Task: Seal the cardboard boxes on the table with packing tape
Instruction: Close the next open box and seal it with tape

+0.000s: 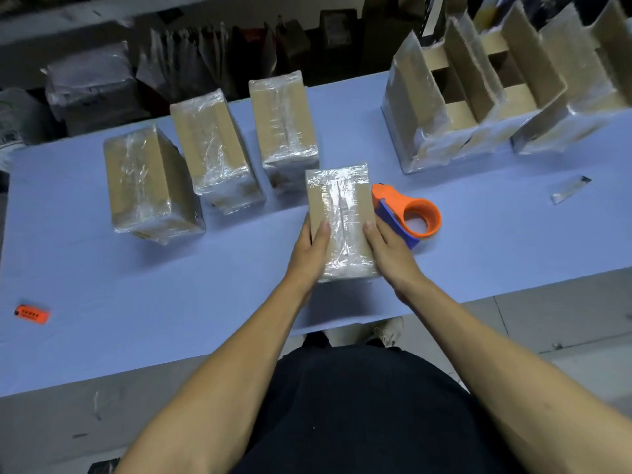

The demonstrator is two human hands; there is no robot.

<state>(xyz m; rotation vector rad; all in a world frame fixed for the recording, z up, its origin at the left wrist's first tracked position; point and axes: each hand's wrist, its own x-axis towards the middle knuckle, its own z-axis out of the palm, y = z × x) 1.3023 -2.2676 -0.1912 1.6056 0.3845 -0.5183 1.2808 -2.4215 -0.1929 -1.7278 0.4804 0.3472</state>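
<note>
Hands (309,254) (390,249) grip taped box (338,213) | orange tag (31,314) (writing seemingly illegible)

Left hand (309,249) and right hand (388,249) hold a taped box (342,213) beside the tape dispenser (408,213).

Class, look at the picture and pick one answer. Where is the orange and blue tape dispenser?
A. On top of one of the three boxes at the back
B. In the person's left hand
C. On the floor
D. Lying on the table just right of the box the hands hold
D: the tape dispenser lies on the table beside the box held between the left hand and the right hand.
</note>
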